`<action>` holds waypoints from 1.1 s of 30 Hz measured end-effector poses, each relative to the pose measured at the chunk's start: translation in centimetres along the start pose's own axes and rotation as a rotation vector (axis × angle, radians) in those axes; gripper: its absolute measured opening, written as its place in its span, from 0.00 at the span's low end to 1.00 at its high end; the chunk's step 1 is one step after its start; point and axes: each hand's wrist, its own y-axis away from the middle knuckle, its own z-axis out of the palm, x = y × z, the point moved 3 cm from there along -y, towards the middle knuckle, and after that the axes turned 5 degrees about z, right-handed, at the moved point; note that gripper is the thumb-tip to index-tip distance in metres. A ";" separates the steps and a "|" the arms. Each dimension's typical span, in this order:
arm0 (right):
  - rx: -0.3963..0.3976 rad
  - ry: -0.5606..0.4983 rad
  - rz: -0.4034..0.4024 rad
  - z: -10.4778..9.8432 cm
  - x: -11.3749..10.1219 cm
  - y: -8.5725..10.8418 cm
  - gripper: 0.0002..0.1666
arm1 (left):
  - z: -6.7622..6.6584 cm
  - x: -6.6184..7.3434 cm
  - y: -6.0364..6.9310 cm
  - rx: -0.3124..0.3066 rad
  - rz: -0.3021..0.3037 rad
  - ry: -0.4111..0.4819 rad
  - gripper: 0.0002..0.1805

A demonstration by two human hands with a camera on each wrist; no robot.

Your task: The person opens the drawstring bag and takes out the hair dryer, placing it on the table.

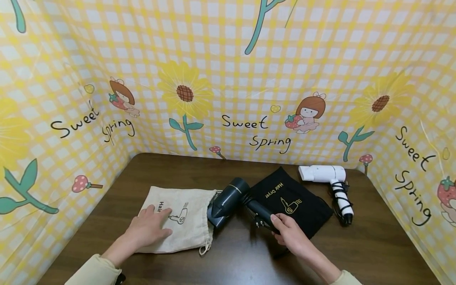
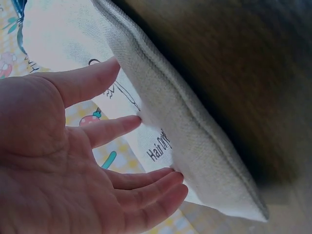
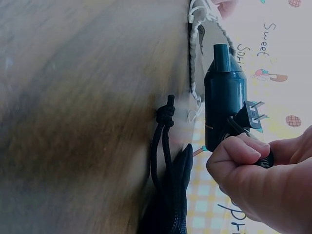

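Note:
A dark blue-green hair dryer [image 1: 228,200] is tilted in the head view, its nozzle at the mouth of a beige drawstring bag [image 1: 190,229]. My right hand [image 1: 290,233] grips the dryer by its handle. The cord is bundled about the handle, and its two-pin plug [image 3: 252,115] shows in the right wrist view. On the beige bag, printed with a hair dryer picture, rests my left hand [image 1: 147,227], its fingers spread and touching the cloth. In the left wrist view the fingertips [image 2: 131,122] meet the bag's printed side.
A black drawstring bag [image 1: 303,198] marked Hair Dryer lies on the brown table [image 1: 117,206], behind my right hand. Farther right is a white hair dryer [image 1: 322,173] with a black cord wound round its handle. Yellow checked cloth [image 1: 242,87] encloses the table's back and sides.

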 end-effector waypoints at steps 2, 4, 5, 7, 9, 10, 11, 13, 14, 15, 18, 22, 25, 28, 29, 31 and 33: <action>0.003 0.003 -0.011 -0.1 -0.1 0.0 0.28 | 0.2 0.0 0.0 0.006 -0.004 -0.017 0.36; 0.014 0.005 -0.005 0.0 -0.3 0.1 0.28 | 0.3 0.0 0.0 0.011 -0.006 -0.026 0.36; 0.023 -0.007 -0.004 0.1 -0.5 0.1 0.27 | 0.3 0.0 0.0 0.014 -0.006 -0.028 0.36; 0.047 -0.010 0.018 0.3 -0.9 0.3 0.26 | 0.4 0.1 0.0 0.019 -0.008 -0.026 0.36; 0.059 -0.012 0.035 0.4 -1.3 0.4 0.25 | 0.4 0.1 -0.1 0.018 -0.012 -0.029 0.36; 0.060 -0.011 0.037 0.4 -1.4 0.5 0.24 | 0.4 0.1 -0.1 0.015 -0.015 -0.031 0.37; 0.061 -0.011 0.041 0.4 -1.5 0.5 0.24 | 0.4 0.1 -0.1 0.012 -0.018 -0.034 0.37; 0.060 -0.012 0.039 0.4 -1.6 0.5 0.24 | 0.3 0.2 0.0 0.007 -0.025 -0.039 0.37; 0.057 -0.013 0.034 0.4 -1.7 0.6 0.24 | 0.3 0.2 0.0 0.006 -0.027 -0.042 0.37; 0.054 -0.012 0.029 0.3 -1.8 0.6 0.24 | 0.3 0.2 0.0 0.004 -0.029 -0.043 0.37; 0.052 -0.011 0.019 0.3 -2.0 0.8 0.24 | 0.2 0.2 0.1 0.001 -0.030 -0.047 0.37; 0.057 -0.019 0.022 0.1 -2.3 0.9 0.24 | 0.2 0.1 0.1 -0.016 -0.041 -0.050 0.38; 0.060 -0.026 0.025 0.0 -2.5 0.9 0.24 | 0.1 0.0 0.0 -0.030 -0.044 -0.056 0.38; 0.063 -0.024 0.022 -0.2 -2.7 0.7 0.24 | 0.0 -0.1 -0.1 -0.041 -0.045 -0.062 0.38; 0.063 -0.019 0.019 -0.2 -2.8 0.7 0.24 | 0.0 -0.1 -0.1 -0.044 -0.041 -0.066 0.38; 0.062 -0.011 0.019 -0.2 -2.9 0.6 0.25 | 0.0 -0.2 -0.2 -0.050 -0.043 -0.069 0.38; 0.066 -0.008 0.025 -0.2 -2.9 0.5 0.25 | -0.1 -0.3 -0.2 -0.055 -0.042 -0.075 0.38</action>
